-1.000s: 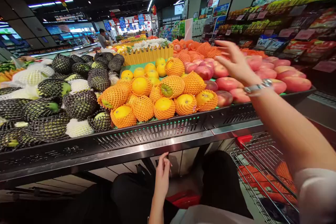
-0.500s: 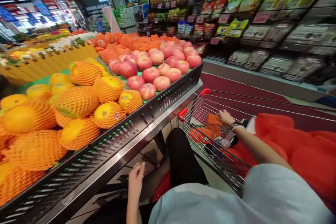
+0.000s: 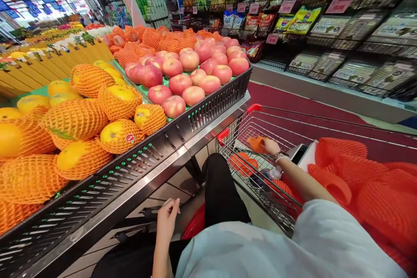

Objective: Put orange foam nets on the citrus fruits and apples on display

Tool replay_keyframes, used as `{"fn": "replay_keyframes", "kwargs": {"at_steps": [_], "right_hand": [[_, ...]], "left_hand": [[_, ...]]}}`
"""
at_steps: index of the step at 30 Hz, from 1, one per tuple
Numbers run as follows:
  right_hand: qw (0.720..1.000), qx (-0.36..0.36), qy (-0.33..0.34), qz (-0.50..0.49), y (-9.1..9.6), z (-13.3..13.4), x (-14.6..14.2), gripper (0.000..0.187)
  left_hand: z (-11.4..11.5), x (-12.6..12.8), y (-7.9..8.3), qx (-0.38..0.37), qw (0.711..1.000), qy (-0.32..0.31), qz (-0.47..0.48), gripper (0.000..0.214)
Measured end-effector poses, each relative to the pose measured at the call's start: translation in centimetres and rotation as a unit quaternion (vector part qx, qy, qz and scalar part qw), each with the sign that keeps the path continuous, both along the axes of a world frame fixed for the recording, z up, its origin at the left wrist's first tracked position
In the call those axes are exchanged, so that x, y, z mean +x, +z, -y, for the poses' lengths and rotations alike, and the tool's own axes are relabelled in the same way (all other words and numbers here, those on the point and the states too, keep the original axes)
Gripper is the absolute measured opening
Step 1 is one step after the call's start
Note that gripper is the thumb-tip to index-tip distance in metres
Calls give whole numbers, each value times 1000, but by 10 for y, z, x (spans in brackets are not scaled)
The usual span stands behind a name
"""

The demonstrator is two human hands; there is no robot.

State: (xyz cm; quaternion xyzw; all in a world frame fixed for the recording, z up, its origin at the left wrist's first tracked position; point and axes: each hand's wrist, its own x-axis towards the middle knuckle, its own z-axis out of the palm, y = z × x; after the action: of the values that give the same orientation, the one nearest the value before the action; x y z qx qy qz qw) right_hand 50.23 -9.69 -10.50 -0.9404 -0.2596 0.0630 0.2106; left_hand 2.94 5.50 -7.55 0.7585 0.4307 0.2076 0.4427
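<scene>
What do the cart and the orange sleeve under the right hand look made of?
Cart: shiny metal wire, by its thin gleaming grid; the corner caps look like red plastic. Orange sleeve: probably soft foam netting, matte, with an open mesh. The right hand touches it.

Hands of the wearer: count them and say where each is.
2. The left hand hangs empty, low beside the fruit stand. The right hand reaches into the cart, at an orange net. No other hands show.
</scene>
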Motion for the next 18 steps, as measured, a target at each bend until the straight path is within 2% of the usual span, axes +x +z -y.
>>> {"fn": "replay_keyframes", "kwargs": {"at_steps": [3,5,7,9,11,12,14,16,18], "right_hand": [[991,131,-8,-6,22,-21,13,25],[974,228,11,-5,43,-39,8,31],[950,307,61,-16,67,-55,-11,39],[924,355,132,-42,91,-66,-46,41],[896,382,213,-73,115,-71,-90,39],[873,397,267,-94,126,-71,-113,36],[836,396,366,-102,145,-72,-158,28],[806,361,458,-103,155,-73,-195,20],[781,329,519,-112,156,-77,-223,21]], "left_hand": [[1,-2,1,-23,999,30,34,53],[3,0,1,-62,993,55,85,50],[7,4,2,-99,983,71,134,47],[15,10,3,-118,977,72,160,46],[24,16,7,-137,971,52,187,45],[29,18,11,-148,965,35,216,44],[38,23,19,-166,942,-8,292,43],[42,24,29,-171,919,-32,354,42],[41,23,36,-160,912,-14,377,38]]}}
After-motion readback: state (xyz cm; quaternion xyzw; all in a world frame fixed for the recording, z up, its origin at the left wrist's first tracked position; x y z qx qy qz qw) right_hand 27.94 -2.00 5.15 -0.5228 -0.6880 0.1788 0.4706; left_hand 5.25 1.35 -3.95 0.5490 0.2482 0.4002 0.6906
